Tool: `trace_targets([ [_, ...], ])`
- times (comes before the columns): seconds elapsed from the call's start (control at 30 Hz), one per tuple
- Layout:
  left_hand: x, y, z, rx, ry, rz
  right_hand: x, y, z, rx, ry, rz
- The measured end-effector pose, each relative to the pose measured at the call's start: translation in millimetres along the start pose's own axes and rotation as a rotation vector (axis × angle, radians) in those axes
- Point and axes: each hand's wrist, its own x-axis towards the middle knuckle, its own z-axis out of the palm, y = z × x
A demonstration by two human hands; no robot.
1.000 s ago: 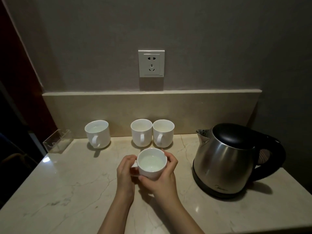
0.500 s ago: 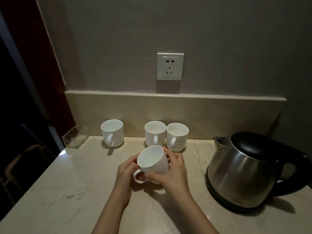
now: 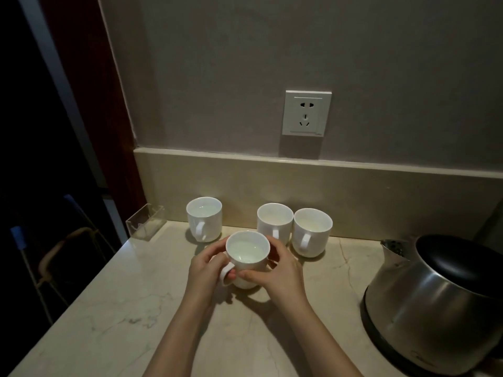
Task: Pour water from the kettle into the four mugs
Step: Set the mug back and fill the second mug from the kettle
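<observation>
Both hands are gripping one white mug near the middle of the counter: the left hand is clasping its handle side, the right hand is wrapping around its far side. Water is showing inside it. Three more mugs are standing along the back edge, two touching. The steel kettle is sitting toward the right edge.
</observation>
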Motion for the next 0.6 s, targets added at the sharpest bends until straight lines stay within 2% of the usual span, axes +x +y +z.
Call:
trace_targets([
  [0.2,13.5,4.9,-4.5,0.029,0.034,0.025,20.8,-18.4,5.0,-0.081,-0.100,0.005],
  [0.37,27.0,5.6,-2.1,0.172,0.043,0.079,37.6,-30.6,12.0,-0.230,-0.054,-0.055],
  [0.6,31.9,18.9,4.6,0.253,0.032,0.187,47.9,-30.3,33.1,-0.309,0.016,-0.140],
])
